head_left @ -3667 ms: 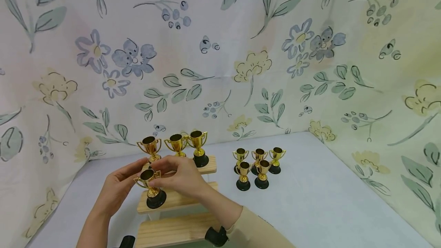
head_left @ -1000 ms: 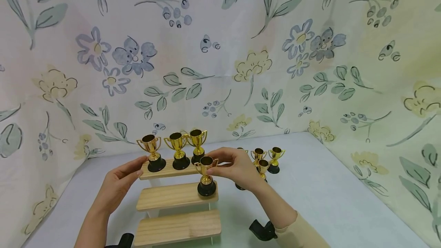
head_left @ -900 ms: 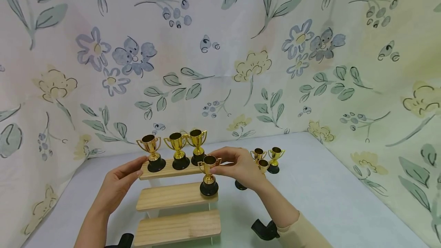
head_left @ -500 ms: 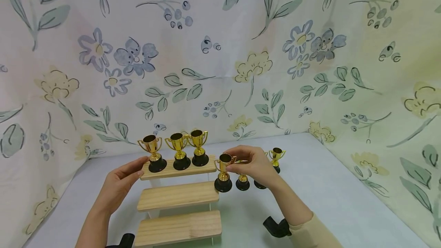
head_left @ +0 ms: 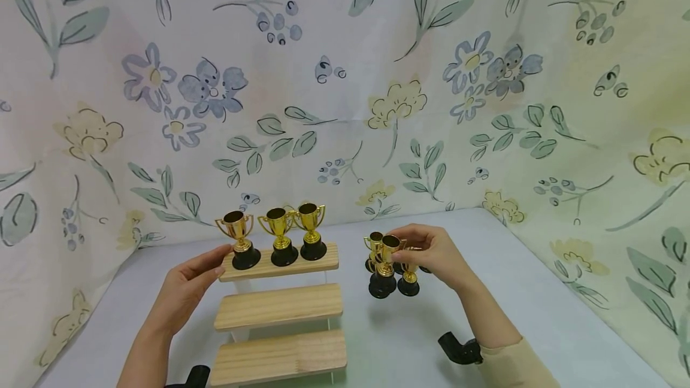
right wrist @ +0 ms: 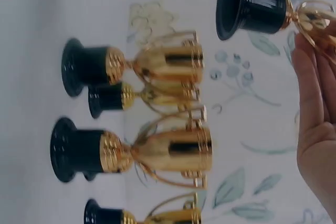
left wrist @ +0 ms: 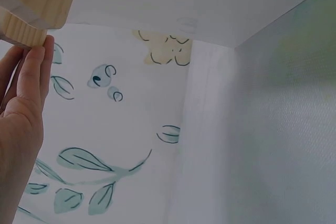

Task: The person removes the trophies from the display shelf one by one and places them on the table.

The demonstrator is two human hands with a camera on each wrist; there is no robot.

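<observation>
Holding one gold trophy (head_left: 385,268) in the right hand (head_left: 431,250), cup pinched between thumb and fingers. Roughly upright, black base down, off the table (head_left: 539,292); by the right wrist view, higher than the standing trophies (right wrist: 173,150). From the head view, overlapping part of that group; exact gap between bases not readable.

Resting the left hand (head_left: 185,289) against the left end of the top shelf (head_left: 330,254), fingers fairly straight, fingertips touching the wood, carrying nothing. Probably steadying it.

Up on that shelf: three trophies (head_left: 277,226) in a row, all upright. Below, stepping toward the viewer: middle shelf (head_left: 277,307) and lower shelf (head_left: 277,355), both pale wood. Behind everything, a floral cloth (head_left: 345,106).

Step in hand, by judgement: placement of the held trophy at the table group, not yet released. Next move calls for a small shift clear of close neighbours, then a level lowering, handles kept from hooking, and letting go only after full base contact. Main risk: toppling a neighbour.
</observation>
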